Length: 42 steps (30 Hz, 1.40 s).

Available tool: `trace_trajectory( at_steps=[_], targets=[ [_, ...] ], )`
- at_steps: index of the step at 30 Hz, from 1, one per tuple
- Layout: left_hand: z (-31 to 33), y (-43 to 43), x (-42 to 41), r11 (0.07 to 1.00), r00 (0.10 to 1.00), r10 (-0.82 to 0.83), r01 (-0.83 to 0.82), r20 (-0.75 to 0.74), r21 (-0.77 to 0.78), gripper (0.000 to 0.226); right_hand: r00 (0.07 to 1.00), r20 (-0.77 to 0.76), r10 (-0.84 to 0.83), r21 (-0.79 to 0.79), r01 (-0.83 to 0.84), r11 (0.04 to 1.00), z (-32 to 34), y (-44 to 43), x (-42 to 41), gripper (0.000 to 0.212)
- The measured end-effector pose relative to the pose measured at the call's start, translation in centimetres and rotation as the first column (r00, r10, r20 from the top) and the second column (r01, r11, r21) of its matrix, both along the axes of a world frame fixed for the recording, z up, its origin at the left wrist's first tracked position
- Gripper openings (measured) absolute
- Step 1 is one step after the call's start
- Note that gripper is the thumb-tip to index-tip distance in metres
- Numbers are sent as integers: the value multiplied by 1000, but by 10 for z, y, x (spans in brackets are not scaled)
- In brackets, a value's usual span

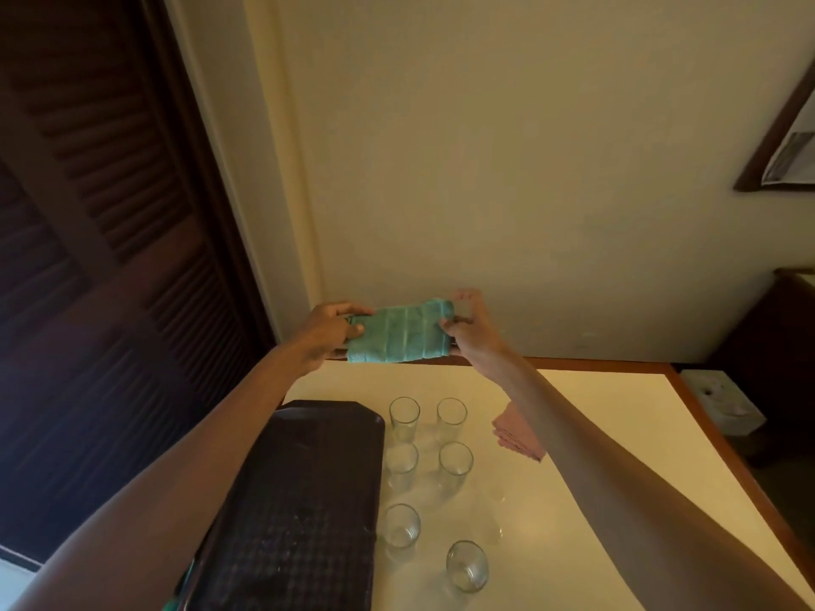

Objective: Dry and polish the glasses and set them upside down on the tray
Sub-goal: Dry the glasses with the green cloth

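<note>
Nothing legible shows: no text, label, brand, number or sign. The framed sheet [791, 156] on the wall, above and to the right of the table [595, 434], carries grey patches too blurred to tell whether they are writing. The white box [723, 407] just beyond the table's right edge shows only faint marks that cannot be made out.
</note>
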<state>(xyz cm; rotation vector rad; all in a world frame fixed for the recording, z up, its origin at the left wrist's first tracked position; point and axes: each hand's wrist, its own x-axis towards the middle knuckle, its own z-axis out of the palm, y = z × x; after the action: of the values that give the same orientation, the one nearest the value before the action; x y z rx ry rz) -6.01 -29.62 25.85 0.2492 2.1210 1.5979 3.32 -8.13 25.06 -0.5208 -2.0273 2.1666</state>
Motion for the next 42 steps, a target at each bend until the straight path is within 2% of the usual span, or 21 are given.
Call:
trace_trajectory(
  at_steps=[3, 5, 6, 8, 10, 13, 16, 18, 23, 27, 29, 31, 33, 34, 37, 38, 40, 42],
  targets=[
    [8, 0, -6, 998, 997, -66, 66, -25, -20, 34, 1000, -7, 27, 116, -26, 993, 2, 7, -5, 21],
    [12, 1, -10, 993, 989, -109, 104, -95, -56, 46, 995, -10, 96, 108, -94, 990, 6, 12, -6, 15],
    [14, 2, -12, 989, 982, -133, 123, -133, -81, 52, 988, -24, 150, 104, -146, 984, 8, 14, -6, 17],
    [16, 3, -16, 975, 961, -192, 164, -199, -147, 62, 973, -21, 231, 182, -224, 958, 12, 19, -6, 45],
    [19, 4, -18, 952, 926, -260, 197, -274, -236, 60, 969, 27, 245, 389, -236, 890, 14, 22, -7, 62],
    [20, 7, -17, 904, 860, -359, 223, -364, -365, 42, 964, 38, 265, 673, -220, 706, 9, 28, -8, 63],
    [17, 12, -14, 877, 830, -381, 185, -406, -444, 36, 959, 13, 282, 780, -186, 597, -2, 34, -7, 44],
    [14, 14, -13, 870, 829, -378, 166, -413, -464, 36, 959, 25, 282, 803, -187, 566, -5, 37, -4, 37],
    [7, 11, -12, 883, 849, -383, 220, -365, -416, 36, 954, 87, 288, 725, -259, 639, -7, 46, 8, 32],
    [-3, 21, 11, 937, 922, -340, 314, -184, -154, 16, 907, 254, 335, 649, -417, 636, -11, 70, 22, 35],
    [-11, 29, 24, 929, 910, -366, 344, -197, -137, 15, 832, 405, 379, 586, -555, 590, -14, 81, 33, 40],
    [-17, 38, 37, 907, 885, -418, 396, -203, -144, 18, 768, 491, 411, 555, -640, 532, -18, 87, 46, 54],
    [-20, 50, 51, 883, 860, -468, 443, -205, -157, 21, 748, 479, 459, 489, -662, 568, -20, 83, 60, 71],
    [-21, 55, 58, 867, 845, -495, 467, -203, -174, 23, 746, 455, 486, 459, -664, 590, -26, 80, 66, 69],
    [-29, 69, 77, 818, 802, -571, 535, -177, -212, 25, 724, 412, 554, 351, -687, 637, -41, 69, 91, 34],
    [-36, 71, 84, 815, 803, -574, 540, -161, -210, 26, 728, 401, 556, 297, -677, 673, -47, 67, 101, 30],
    [-48, 70, 95, 820, 810, -566, 535, -152, -202, 26, 754, 387, 531, 206, -632, 747, -61, 68, 120, 37],
    [-63, 70, 108, 837, 827, -540, 507, -159, -204, 23, 755, 397, 522, 131, -609, 782, -75, 68, 134, 41]
  ],
)
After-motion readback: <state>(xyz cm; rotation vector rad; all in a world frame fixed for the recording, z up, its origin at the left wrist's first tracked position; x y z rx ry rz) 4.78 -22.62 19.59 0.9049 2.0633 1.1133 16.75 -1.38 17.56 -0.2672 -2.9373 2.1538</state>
